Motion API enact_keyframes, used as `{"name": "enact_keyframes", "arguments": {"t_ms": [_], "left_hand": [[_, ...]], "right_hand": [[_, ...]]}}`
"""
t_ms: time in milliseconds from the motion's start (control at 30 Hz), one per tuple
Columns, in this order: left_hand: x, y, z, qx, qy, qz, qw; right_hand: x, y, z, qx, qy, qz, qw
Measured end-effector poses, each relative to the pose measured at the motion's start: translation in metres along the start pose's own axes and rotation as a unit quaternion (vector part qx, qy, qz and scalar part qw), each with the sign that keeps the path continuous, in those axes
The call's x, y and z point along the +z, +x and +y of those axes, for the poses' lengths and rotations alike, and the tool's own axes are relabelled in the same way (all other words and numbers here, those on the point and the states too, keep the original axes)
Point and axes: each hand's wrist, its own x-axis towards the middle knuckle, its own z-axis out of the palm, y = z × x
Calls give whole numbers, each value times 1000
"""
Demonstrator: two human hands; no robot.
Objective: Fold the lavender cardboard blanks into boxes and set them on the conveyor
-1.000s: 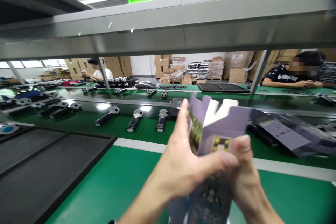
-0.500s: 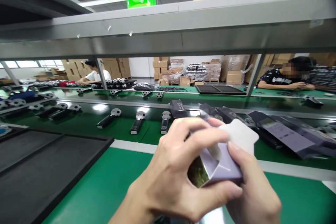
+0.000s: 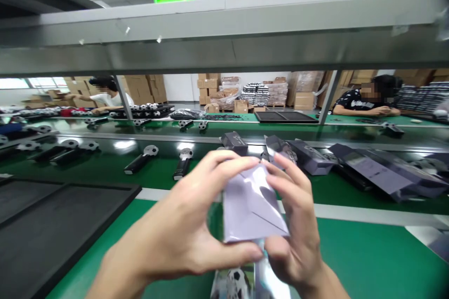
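Between my two hands, in the middle of the view, is a small cardboard box (image 3: 250, 215) with a pale purple end facing me. Folded flaps with a diagonal seam cover that end. My left hand (image 3: 182, 219) grips the box from the left, fingers over the top edge and thumb under the lower edge. On the other side, my right hand (image 3: 296, 215) holds it with bent fingers at its right edge and the thumb below. Beneath my hands, partly hidden, lies printed packaging (image 3: 233, 285) showing a football picture.
Football-headed black devices (image 3: 183, 163) lie along the green belt. Opened purple-grey boxes (image 3: 375, 170) lie to the right. A black tray (image 3: 70, 229) covers the left of the table. A metal shelf (image 3: 224, 18) crosses overhead. Two people (image 3: 365, 103) sit across the line.
The box's pale flap, sticking out before, is now folded in across the end. My fingers have shifted around the box, and both hands have moved left in view.
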Motion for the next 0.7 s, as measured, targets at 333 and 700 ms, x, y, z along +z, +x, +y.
{"name": "enact_keyframes", "arguments": {"t_ms": [333, 700], "left_hand": [[65, -44, -170, -60, 241, 50, 967], [181, 104, -155, -122, 96, -70, 985]], "right_hand": [[-49, 30, 19, 114, -61, 43, 991], [-76, 49, 32, 146, -94, 151, 973]]}}
